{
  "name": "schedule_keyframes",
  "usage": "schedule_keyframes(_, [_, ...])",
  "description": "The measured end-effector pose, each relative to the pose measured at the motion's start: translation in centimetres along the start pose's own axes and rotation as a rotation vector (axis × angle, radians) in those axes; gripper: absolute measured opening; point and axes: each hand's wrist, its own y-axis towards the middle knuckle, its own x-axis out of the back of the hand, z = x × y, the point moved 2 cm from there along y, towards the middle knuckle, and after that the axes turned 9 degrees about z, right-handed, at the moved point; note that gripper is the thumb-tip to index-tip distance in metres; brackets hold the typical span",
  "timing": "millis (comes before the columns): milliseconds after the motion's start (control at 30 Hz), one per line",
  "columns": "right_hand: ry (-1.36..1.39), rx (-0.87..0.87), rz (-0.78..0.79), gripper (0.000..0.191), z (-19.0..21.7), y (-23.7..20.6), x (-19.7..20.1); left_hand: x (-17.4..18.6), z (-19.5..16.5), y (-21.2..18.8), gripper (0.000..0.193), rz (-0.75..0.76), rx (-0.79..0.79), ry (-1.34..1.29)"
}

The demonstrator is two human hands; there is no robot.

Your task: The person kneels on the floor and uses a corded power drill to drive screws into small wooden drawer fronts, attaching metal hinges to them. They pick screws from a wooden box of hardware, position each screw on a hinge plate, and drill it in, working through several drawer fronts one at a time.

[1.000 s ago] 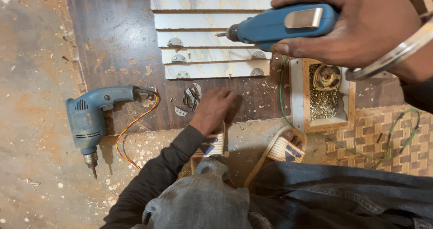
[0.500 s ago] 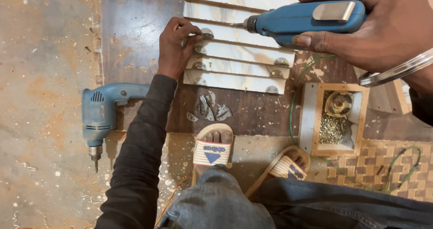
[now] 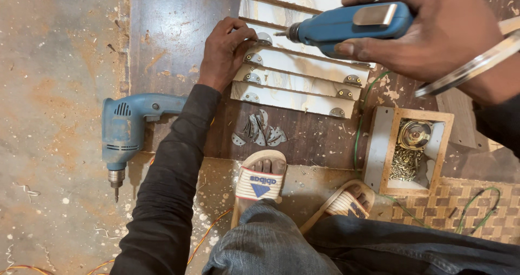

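My right hand (image 3: 433,31) grips a blue power screwdriver (image 3: 352,23), its bit pointing left toward a small round metal plate (image 3: 264,39). My left hand (image 3: 225,50) pinches that plate against the left end of a pale marbled strip (image 3: 303,61). Several such strips lie side by side on a dark wooden board (image 3: 179,31), each with a metal plate near both ends. A heap of loose metal plates (image 3: 260,131) lies on the board just below the strips.
A second blue electric drill (image 3: 127,131) lies on the dusty floor at left, bit pointing down. A small wooden box (image 3: 387,150) with screws sits at right. My sandalled feet (image 3: 262,180) rest near the board's lower edge. Orange and green wires trail around.
My left hand went from the loose plates up to the strips and now holds a plate at a strip's left end. The screwdriver tip has come closer to it.
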Motion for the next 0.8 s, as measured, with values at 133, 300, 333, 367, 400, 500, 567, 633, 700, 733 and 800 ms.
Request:
schedule_keyframes(133, [-0.025,0.053,-0.009,0.061,0.1,1.1,-0.6,-0.2,0.4,0.0,0.016,-0.005,0.012,-0.008])
schedule_keyframes(300, [0.000,0.081,-0.015,0.062,0.1,2.1,-1.4,-0.1,0.8,-0.1,0.015,0.003,0.019,0.004])
schedule_keyframes(333, [0.015,0.089,-0.018,0.062,0.1,2.1,-1.4,-0.1,0.8,-0.1,0.014,0.001,0.019,0.005])
schedule_keyframes(367, [0.031,0.098,-0.022,0.062,0.2,2.1,-1.4,-0.1,0.8,-0.1,0.014,0.001,0.018,0.005])
schedule_keyframes(400, [0.018,0.107,-0.024,0.062,0.2,2.2,-1.5,-0.1,0.8,-0.1,0.015,0.002,0.019,0.005])
schedule_keyframes(500, [-0.008,0.111,-0.020,0.062,0.3,2.3,-1.6,-0.1,0.7,-0.1,0.015,-0.002,0.013,-0.001])
schedule_keyframes(567, [-0.009,0.092,-0.010,0.063,0.2,2.4,-1.8,0.0,0.6,-0.1,0.015,-0.006,0.009,-0.009])
schedule_keyframes(633, [-0.024,0.103,-0.005,0.065,0.0,2.5,-1.9,0.0,0.6,-0.1,0.015,-0.007,0.009,-0.019])
schedule_keyframes(700, [-0.014,0.106,0.000,0.066,-0.1,2.4,-2.0,0.0,0.6,-0.1,0.015,-0.003,0.022,-0.028])
schedule_keyframes(733, [0.002,0.104,0.001,0.066,-0.2,2.4,-2.0,0.0,0.6,-0.1,0.015,-0.001,0.027,-0.033])
schedule_keyframes(800, [0.015,0.106,-0.001,0.066,-0.3,2.4,-2.0,0.0,0.6,-0.1,0.015,-0.003,0.022,-0.037])
